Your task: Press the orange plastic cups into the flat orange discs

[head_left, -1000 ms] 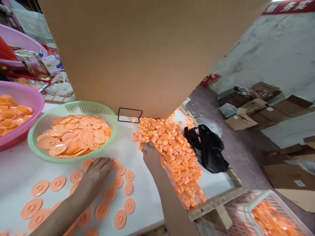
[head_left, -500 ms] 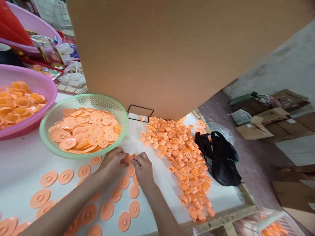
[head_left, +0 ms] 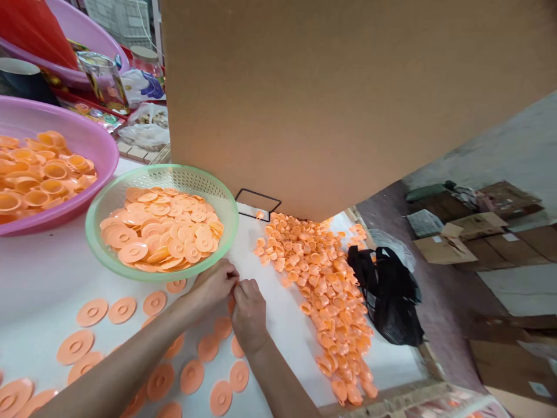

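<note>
My left hand [head_left: 218, 280] and my right hand [head_left: 250, 310] meet at the fingertips over the white table, just in front of the green basket. Both are closed, pinching a small orange plastic piece that their fingers almost wholly hide; its exact shape cannot be told. Flat orange toy saucers [head_left: 192, 375] with a raised ring lie scattered around and beneath my forearms. More saucers fill the green perforated basket [head_left: 98, 255]. To the right of my hands spreads a heap of small orange toy cups [head_left: 322, 284].
A pink basin [head_left: 107, 159] with larger orange cups stands at the left. A tall cardboard box [head_left: 304, 116] blocks the back. At the table's right edge lies a black bag [head_left: 394, 302]. Cardboard boxes [head_left: 448, 247] sit on the floor beyond.
My hands have drawn together, and the orange piece seen between them earlier is now mostly covered by fingers. The view has shifted slightly, moving the basket and basin rightward in the picture.
</note>
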`<state>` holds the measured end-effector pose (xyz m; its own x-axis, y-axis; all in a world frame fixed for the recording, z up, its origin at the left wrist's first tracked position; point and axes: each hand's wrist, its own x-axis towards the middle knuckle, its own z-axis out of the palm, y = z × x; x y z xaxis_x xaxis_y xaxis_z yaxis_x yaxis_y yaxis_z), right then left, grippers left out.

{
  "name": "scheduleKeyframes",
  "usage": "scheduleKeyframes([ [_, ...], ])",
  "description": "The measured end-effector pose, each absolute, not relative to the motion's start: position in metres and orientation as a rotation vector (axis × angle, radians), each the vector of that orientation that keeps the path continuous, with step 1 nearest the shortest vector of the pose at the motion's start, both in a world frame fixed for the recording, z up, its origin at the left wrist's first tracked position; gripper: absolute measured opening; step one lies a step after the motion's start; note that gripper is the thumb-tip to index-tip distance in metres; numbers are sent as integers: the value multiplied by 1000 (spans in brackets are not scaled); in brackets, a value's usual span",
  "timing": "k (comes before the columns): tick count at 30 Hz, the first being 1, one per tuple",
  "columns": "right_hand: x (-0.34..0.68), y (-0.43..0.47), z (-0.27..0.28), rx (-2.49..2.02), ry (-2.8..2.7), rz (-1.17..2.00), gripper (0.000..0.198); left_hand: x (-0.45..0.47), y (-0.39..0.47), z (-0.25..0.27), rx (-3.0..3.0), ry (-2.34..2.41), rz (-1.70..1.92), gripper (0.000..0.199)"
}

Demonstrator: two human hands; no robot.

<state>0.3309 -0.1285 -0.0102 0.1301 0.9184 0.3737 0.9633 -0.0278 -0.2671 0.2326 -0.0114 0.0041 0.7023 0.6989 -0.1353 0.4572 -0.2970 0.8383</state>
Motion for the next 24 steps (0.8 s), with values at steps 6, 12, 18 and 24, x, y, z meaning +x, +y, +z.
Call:
scheduleKeyframes([
  [6,321,-131,-16,-1997,-1770,-154,36,238,-17,8,2023,909,297,18],
  [12,349,-128,0,-1948,-1644,107,26,242,-16,14,2059,971,360,21],
  [18,399,-104,14,-2198,-1303,37,18,232,-24,18,2038,1068,514,27],
  [24,400,-126,1,-2203,-1190,149,9,204,-57,17,2215,825,479,25],
])
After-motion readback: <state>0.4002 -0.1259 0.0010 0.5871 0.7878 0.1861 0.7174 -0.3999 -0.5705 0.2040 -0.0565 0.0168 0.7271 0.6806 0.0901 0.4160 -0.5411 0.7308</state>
